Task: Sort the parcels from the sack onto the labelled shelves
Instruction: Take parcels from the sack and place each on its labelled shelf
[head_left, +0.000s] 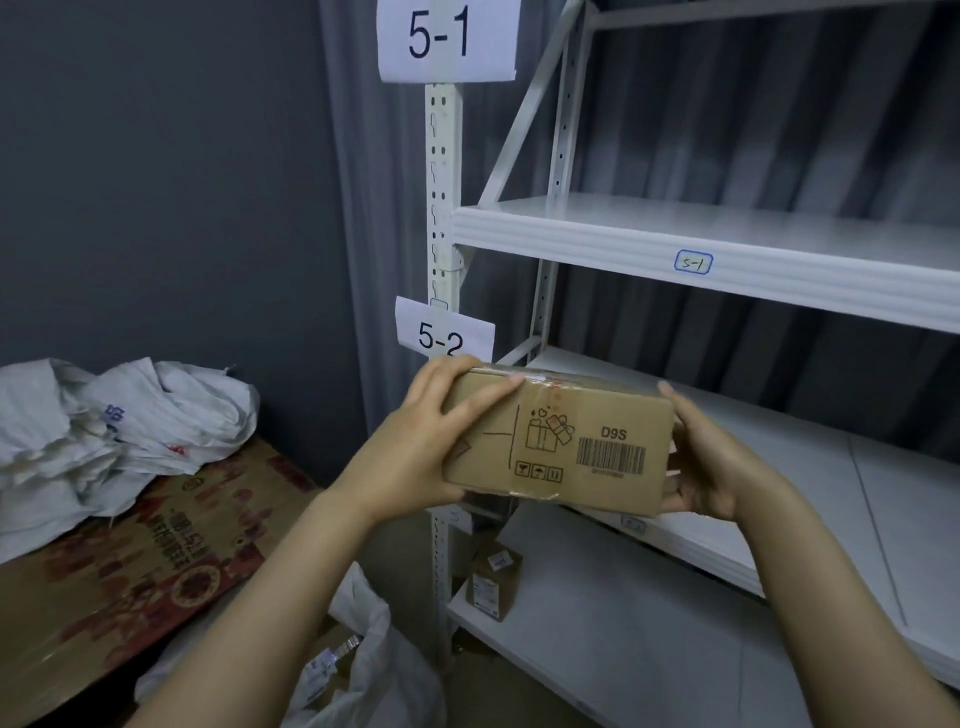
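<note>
Gripping a brown rectangular cardboard box (566, 441) printed with a barcode and "D9S", the left hand (415, 447) curls its fingers over the top left edge, while the right hand (711, 467) cups the opposite end with bent fingers. The box is held in the air in front of the white metal shelving rack (727, 234), about level with its middle board. A perforated white upright post (443, 171) stands right behind the box's left end, bearing a white paper sign "5-1" (447, 39) and, just above the left hand, a white paper sign "5-2" (444, 332). Two small brown cartons (493, 582) sit on the lowest board. To the left, a crumpled white woven sack (119, 415) lies on a red-printed flat cardboard carton (156, 551); an open white sack (363, 654) sits below the left forearm.
</note>
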